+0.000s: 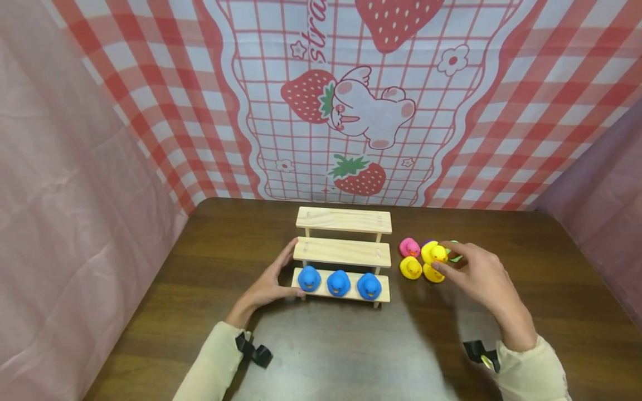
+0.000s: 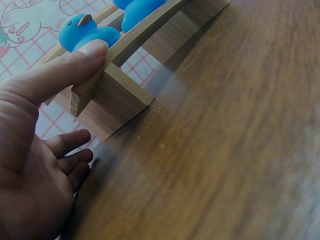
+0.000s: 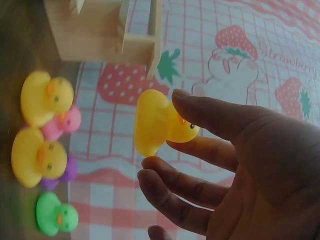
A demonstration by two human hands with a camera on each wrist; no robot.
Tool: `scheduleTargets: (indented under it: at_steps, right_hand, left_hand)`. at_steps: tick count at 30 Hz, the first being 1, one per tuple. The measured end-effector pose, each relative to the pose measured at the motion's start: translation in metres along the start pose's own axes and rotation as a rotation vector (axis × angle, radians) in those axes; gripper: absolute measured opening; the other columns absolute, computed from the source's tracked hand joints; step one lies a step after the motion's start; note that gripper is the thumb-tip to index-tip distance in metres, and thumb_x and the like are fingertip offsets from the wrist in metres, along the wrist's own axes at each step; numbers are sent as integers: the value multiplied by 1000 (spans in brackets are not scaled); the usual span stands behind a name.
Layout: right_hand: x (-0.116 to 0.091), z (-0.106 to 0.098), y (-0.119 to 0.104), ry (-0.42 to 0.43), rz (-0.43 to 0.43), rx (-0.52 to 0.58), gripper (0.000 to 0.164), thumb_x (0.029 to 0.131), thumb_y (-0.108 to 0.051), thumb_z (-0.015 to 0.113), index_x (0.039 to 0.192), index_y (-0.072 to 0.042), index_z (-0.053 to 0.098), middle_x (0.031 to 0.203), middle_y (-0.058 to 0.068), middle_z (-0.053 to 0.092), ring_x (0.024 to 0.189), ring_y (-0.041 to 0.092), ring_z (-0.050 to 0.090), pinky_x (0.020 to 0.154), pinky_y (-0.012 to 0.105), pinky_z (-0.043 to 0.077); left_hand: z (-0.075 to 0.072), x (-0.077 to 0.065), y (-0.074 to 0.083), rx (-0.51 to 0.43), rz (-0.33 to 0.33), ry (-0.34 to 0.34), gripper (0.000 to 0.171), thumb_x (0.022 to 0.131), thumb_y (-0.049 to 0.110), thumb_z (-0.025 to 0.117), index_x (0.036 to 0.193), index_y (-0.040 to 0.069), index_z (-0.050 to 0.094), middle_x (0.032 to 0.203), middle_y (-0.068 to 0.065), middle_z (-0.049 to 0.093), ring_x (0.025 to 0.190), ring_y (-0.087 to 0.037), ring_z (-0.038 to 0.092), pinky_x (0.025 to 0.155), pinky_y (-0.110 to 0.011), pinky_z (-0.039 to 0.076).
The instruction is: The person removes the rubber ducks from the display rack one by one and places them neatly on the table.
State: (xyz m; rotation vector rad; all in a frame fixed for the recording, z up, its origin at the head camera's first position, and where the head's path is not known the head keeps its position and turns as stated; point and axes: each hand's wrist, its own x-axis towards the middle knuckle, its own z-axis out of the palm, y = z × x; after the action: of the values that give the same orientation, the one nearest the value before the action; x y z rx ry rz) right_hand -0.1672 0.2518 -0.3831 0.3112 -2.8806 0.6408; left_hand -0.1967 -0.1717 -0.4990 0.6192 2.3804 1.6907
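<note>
A three-tier wooden stand stands on the table, with three blue rubber ducks in a row on its lowest step. My left hand holds the stand at its left end. Its thumb lies over the lowest step's edge, right beside a blue duck; the index fingertip is hidden in the left wrist view. To the right, my right hand pinches a yellow rubber duck between thumb and fingers. Raised above the table, that duck overlaps the group of ducks in the head view.
Right of the stand sit two more yellow ducks, a pink duck, a purple duck and a green duck. A strawberry-print cloth hangs behind the wooden table. Pink cloth hangs at the left.
</note>
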Motion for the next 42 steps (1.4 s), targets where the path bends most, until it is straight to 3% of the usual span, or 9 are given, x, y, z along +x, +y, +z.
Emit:
scheduleTargets:
  at_steps: [7, 12, 22, 30, 42]
  right_hand:
    - [-11, -3, 28, -8, 34, 1, 55, 83, -31, 81, 123, 4, 66, 97, 21, 74, 82, 32, 70, 64, 43, 55]
    - [-15, -2, 44, 0, 42, -16, 52, 83, -32, 81, 120, 2, 68, 96, 20, 75, 81, 32, 71, 62, 37, 51]
    - [-19, 2, 67, -74, 93, -21, 54, 86, -33, 79, 124, 3, 65, 98, 23, 74, 85, 36, 71, 63, 45, 52]
    - [-19, 11, 83, -119, 113, -6, 52, 87, -29, 77, 125, 5, 64, 100, 25, 74, 88, 38, 72, 70, 54, 54]
    - [-15, 24, 93, -162, 128, -6, 53, 88, -27, 75, 125, 7, 62, 101, 25, 73, 89, 38, 71, 72, 54, 55]
  left_hand:
    - [1, 1, -1, -9, 11, -4, 118, 74, 11, 88, 163, 19, 11, 171, -7, 13, 152, -45, 21, 124, -66, 13]
    - [0, 1, -1, -20, 13, 2, 118, 73, 11, 89, 163, 16, 11, 170, -8, 15, 152, -45, 22, 123, -67, 12]
    - [0, 1, -1, -16, 18, 4, 118, 74, 11, 88, 163, 23, 12, 170, -9, 17, 152, -43, 24, 124, -65, 14]
    - [1, 1, -1, -11, 19, 1, 118, 74, 10, 88, 163, 22, 12, 170, -9, 16, 152, -44, 23, 124, -65, 15]
    - [1, 2, -1, -13, 26, 1, 118, 74, 10, 88, 163, 18, 11, 171, -9, 13, 153, -45, 20, 124, -64, 14]
